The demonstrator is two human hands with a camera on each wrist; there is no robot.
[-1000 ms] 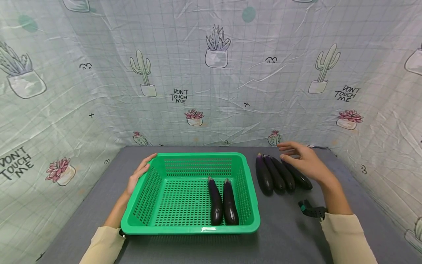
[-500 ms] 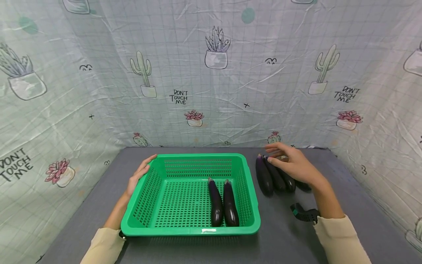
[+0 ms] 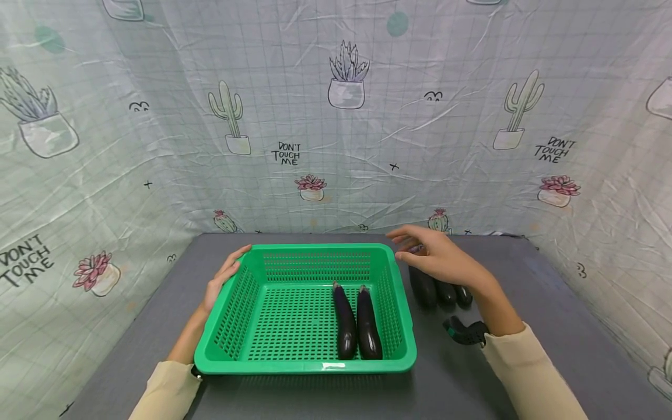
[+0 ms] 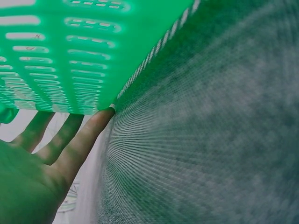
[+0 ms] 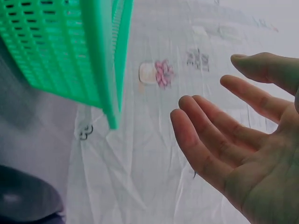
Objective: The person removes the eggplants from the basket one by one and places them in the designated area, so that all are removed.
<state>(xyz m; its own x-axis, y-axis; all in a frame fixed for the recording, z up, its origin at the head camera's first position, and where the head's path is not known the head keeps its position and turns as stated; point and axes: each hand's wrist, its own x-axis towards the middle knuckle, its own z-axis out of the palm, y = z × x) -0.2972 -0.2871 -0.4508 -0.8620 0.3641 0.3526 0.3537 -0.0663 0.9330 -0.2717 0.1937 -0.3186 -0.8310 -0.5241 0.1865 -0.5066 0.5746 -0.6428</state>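
A green perforated basket (image 3: 304, 366) holds two dark purple eggplants, a left one (image 3: 345, 329) and a right one (image 3: 370, 332), lying side by side near its right wall. My left hand (image 3: 221, 281) lies along the basket's left side; in the left wrist view its straight fingers (image 4: 84, 140) touch the slotted wall. Beyond the right rim, my right hand (image 3: 441, 256) hovers with fingers apart and nothing in them. Below it lie more eggplants on the table, the leftmost one (image 3: 423, 290) nearest the basket. The hand hides their stem ends.
The grey tabletop (image 3: 294, 402) runs under everything. A pale curtain (image 3: 262, 105) printed with potted cacti surrounds it at the back and both sides. A dark strap device (image 3: 464, 332) sits at the right wrist.
My right hand has moved left, from over the rightmost eggplants to beside the basket's right rim. The left hand, the basket and the two eggplants inside stay put.
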